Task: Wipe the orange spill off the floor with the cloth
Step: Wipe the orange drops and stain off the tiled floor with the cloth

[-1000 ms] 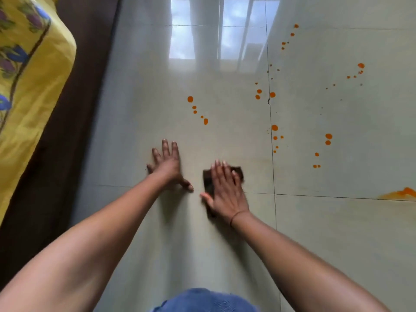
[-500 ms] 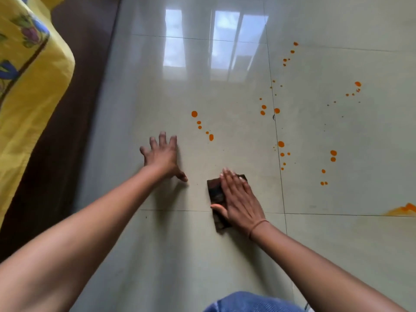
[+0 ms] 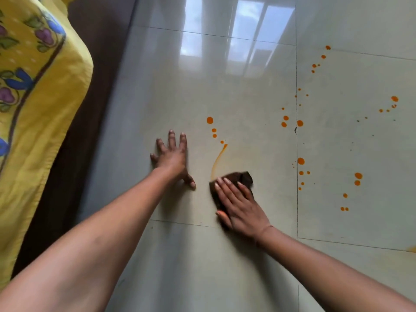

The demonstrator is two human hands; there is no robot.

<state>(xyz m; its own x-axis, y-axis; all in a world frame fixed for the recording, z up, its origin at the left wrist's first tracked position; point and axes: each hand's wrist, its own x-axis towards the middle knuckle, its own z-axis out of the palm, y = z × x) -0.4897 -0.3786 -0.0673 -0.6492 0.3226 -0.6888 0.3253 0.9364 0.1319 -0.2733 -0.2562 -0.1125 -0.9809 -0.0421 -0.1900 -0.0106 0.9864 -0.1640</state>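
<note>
My right hand (image 3: 240,206) lies flat on a dark brown cloth (image 3: 244,177), pressing it to the pale glossy floor tiles (image 3: 247,91). A curved orange smear (image 3: 217,162) runs from the cloth up to a short line of orange drops (image 3: 209,120). More orange drops (image 3: 301,161) dot the tile joint to the right, and others (image 3: 358,176) lie farther right. My left hand (image 3: 172,156) rests palm down on the floor to the left of the cloth, fingers spread, holding nothing.
A yellow flowered bedcover (image 3: 33,104) hangs over a dark brown bed base (image 3: 94,70) along the left side. An orange patch (image 3: 413,249) shows at the right edge. Window light reflects off the tiles farther ahead.
My right hand pushed the cloth up through the lowest drop of the nearest line and drew it back, leaving a curved orange smear. My left hand stays planted on the floor.
</note>
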